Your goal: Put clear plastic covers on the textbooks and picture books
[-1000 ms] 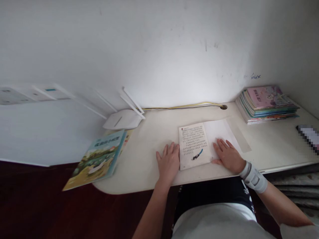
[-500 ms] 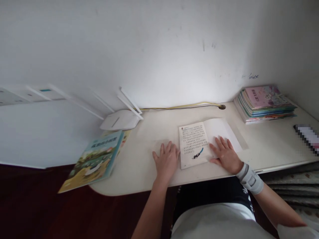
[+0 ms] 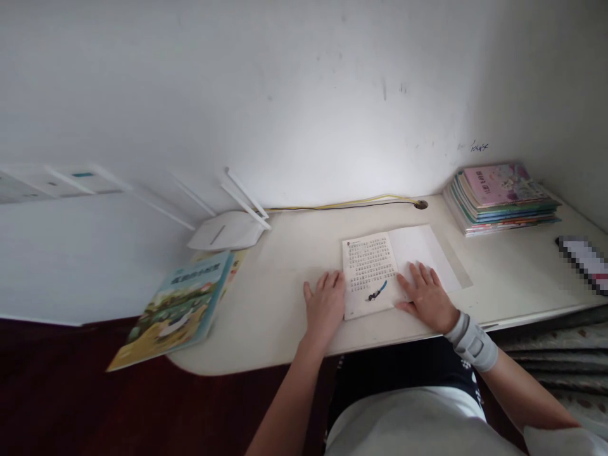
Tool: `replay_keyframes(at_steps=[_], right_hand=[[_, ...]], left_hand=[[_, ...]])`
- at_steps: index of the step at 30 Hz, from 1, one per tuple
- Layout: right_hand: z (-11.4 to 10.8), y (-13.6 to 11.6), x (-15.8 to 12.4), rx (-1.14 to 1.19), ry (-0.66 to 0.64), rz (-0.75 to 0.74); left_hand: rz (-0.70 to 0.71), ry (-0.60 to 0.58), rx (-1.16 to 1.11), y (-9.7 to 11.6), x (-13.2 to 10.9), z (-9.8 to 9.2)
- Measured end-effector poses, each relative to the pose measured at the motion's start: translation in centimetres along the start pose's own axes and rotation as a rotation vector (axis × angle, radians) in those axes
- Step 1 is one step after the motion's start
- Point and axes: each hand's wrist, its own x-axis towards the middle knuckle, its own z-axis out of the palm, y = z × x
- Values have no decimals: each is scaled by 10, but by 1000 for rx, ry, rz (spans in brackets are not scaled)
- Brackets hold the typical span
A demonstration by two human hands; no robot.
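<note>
An open book (image 3: pixel 370 253) lies on the white desk, its left page printed with text and a small picture of a bird-like figure in black and blue. The right side is blank and pale. My right hand (image 3: pixel 426 297), with a grey band on its wrist, rests flat on that blank side, fingers spread. At the book's left edge my left hand (image 3: pixel 325 304) lies palm down on the desk, its fingers stretched out and fairly close together. Its fingertips are beside the page edge; I cannot tell whether they touch it.
A white router (image 3: pixel 228 230) with several antennas stands at the back left. Picture books (image 3: pixel 175 304) overhang the desk's left end. A stack of books (image 3: pixel 503 196) sits back right, and a blurred phone-like device (image 3: pixel 584 263) lies far right. Thin cables (image 3: pixel 342 204) run along the wall.
My left hand has slid right, up to the book's left edge. The blank right side lies flatter under my right hand, which has hardly moved.
</note>
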Motion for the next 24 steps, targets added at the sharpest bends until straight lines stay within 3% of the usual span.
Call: replay_keyframes(at_steps=[7,11,20,22,24], right_hand=[[1,3,-1,26,-6,8],[1,3,0,27,-9,16],[0,4,-2,72,-5,7],[1,13,-4,106,1,-24],[2,27,-8,129,21,-3]], left_hand=[[6,6,15,9,5,-14],[19,28,-213,12,16,-18],[-208,81,-942,-11,29,14],[-238,83,-971,-13,29,17],[-218,81,-836,-11,28,17]])
